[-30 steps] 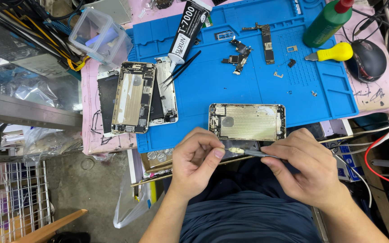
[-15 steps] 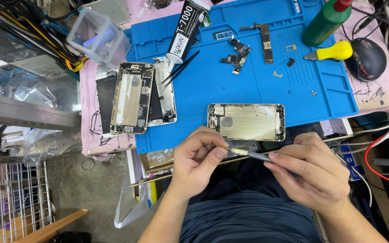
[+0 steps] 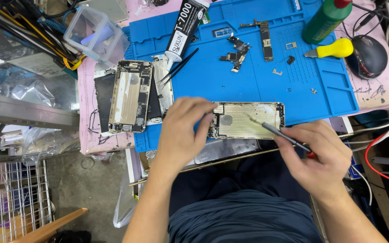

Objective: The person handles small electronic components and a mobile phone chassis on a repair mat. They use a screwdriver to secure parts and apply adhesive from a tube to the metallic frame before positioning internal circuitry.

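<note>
Both hands (image 3: 183, 132) forward, fingers curled
</note>
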